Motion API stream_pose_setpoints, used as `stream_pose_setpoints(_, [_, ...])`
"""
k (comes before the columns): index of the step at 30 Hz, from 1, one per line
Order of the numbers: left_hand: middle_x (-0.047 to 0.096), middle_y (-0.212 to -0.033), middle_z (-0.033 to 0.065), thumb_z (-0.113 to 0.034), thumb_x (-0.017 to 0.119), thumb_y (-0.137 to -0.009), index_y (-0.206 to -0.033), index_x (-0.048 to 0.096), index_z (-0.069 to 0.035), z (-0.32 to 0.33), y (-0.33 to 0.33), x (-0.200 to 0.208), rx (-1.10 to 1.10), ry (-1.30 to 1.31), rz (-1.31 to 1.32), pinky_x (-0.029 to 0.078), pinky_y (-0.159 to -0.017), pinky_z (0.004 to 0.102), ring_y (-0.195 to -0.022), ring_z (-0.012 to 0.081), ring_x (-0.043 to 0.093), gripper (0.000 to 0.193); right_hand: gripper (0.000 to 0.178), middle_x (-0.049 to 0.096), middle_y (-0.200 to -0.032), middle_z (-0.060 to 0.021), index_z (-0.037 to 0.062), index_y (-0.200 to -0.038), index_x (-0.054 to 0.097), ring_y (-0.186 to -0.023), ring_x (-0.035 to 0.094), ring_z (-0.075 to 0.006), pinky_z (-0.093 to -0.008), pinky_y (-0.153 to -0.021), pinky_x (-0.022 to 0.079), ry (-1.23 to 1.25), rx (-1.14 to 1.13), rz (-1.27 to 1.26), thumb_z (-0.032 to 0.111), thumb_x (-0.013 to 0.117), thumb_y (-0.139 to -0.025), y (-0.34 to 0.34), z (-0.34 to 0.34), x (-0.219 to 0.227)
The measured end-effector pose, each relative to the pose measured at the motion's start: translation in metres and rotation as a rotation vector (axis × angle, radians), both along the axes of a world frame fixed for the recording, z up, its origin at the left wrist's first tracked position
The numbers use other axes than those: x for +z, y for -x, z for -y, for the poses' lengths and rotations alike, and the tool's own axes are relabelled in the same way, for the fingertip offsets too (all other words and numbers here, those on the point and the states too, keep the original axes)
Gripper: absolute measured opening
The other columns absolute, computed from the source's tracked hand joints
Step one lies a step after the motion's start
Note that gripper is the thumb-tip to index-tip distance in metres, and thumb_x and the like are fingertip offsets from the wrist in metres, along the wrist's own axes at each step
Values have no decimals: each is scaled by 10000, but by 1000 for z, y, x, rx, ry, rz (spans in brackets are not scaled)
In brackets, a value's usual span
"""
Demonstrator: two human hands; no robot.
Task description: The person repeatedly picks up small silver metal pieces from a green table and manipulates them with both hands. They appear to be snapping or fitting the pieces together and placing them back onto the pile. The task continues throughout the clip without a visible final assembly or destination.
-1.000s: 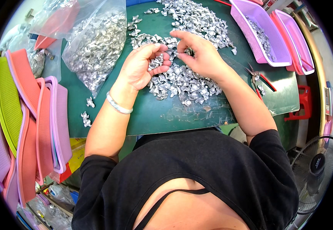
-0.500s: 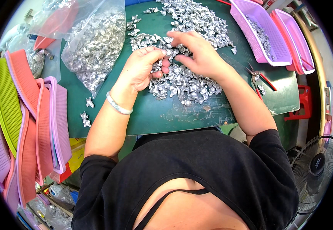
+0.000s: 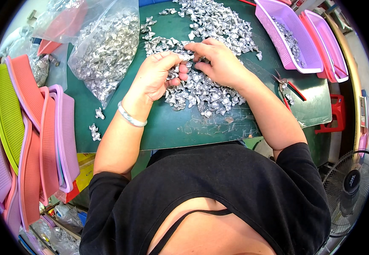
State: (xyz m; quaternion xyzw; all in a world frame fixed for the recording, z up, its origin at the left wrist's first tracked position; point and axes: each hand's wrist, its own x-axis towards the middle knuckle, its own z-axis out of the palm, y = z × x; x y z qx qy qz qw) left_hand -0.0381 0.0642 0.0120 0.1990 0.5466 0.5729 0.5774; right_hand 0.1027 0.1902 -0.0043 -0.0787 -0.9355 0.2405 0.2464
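My left hand (image 3: 157, 74) is closed, thumb and forefinger pinching a small silvery metal casting (image 3: 187, 57). More castings show by its curled fingers; whether they are in the palm or behind it I cannot tell. Close on the right, my right hand (image 3: 222, 63) is bent over the loose castings, its thumb apart from its fingers and nothing visibly gripped. Its fingertips are right by the pinched casting; contact is unclear. Beneath both hands spreads a heap of the same shiny castings (image 3: 214, 95), and a larger pile (image 3: 222, 25) lies behind.
A clear plastic bag (image 3: 108, 51) full of castings stands on the green table (image 3: 159, 131), with two loose castings near it. Red-handled pliers (image 3: 284, 83) lie at right, below a purple basket (image 3: 312, 51) holding castings. Stacked baskets (image 3: 31, 106) line the left; a fan (image 3: 352, 182) stands lower right.
My right hand has moved slightly down and its fingers have curled in closer to the left fingertips. My left hand stays in place, with its pinch kept.
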Motion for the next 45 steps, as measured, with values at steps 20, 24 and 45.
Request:
stream_pose_setpoints(20, [555, -674, 50, -163, 502, -842, -798, 568, -18, 0, 2, 0, -20, -13, 70, 387, -417, 174, -584, 120, 539, 165, 262, 574, -822, -23, 43, -1093, 536, -696, 540, -93, -225, -593, 443, 722, 9, -123, 66, 523, -833, -1, 4, 9])
stream_pose_setpoints(24, [551, -667, 44, -170, 511, -838, -790, 569, -26, 0, 3, -1, -28, -11, 71, 377, -421, 183, -578, 119, 534, 162, 268, 565, -862, -11, 32, -1113, 520, -701, 521, -64, -187, -586, 427, 1087, 21, -30, 72, 515, -848, -4, 2, 15])
stream_pose_setpoints(45, [536, -639, 15, -184, 521, -845, -771, 575, -70, 1, -10, -3, 11, -66, -129, 335, -429, 184, -526, 96, 500, 147, 343, 573, -814, -7, 0, -1117, 491, -703, 514, -50, -191, -579, 418, 1059, 61, -61, 31, 575, -786, -2, 11, 15])
